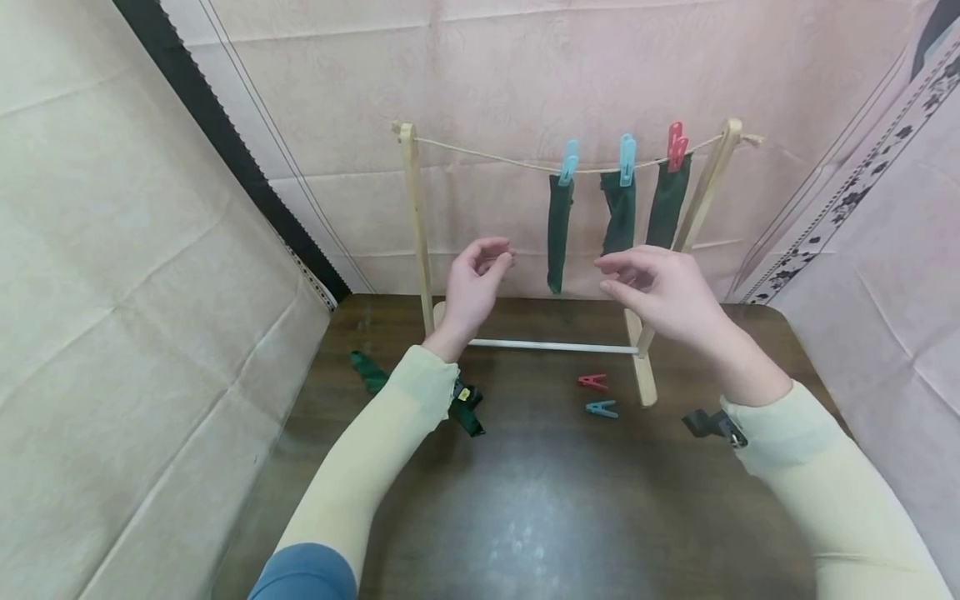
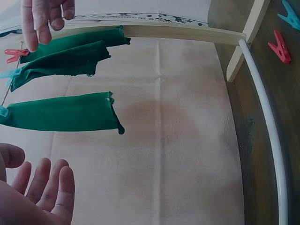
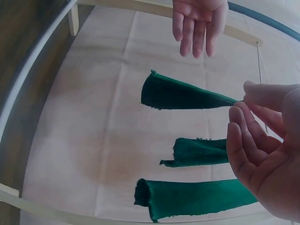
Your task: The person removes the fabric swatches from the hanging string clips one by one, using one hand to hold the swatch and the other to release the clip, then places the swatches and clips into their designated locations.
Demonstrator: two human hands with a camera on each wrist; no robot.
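Note:
My left hand (image 1: 474,287) is raised in front of the left half of a small wooden clothesline rack, its fingers loosely bent around nothing. Opposite it, my right hand (image 1: 663,292) hovers before the right side, also holding nothing, with relaxed fingers. Three dark green cloth strips hang from the cord (image 1: 495,155). A blue clothespin (image 1: 568,162) clips the left strip (image 1: 559,237), another blue clothespin (image 1: 627,158) the middle strip (image 1: 618,212), and a red clothespin (image 1: 677,148) the right strip (image 1: 669,204). In the right wrist view, my right fingertips overlap the top of one strip (image 3: 183,96).
On the brown table (image 1: 517,500) lie a red clothespin (image 1: 592,382) and a blue clothespin (image 1: 602,409). More green cloth (image 1: 367,371) lies at the left, partly hidden under my left forearm. A white rod (image 1: 551,345) joins the rack's feet; pale fabric surrounds the table.

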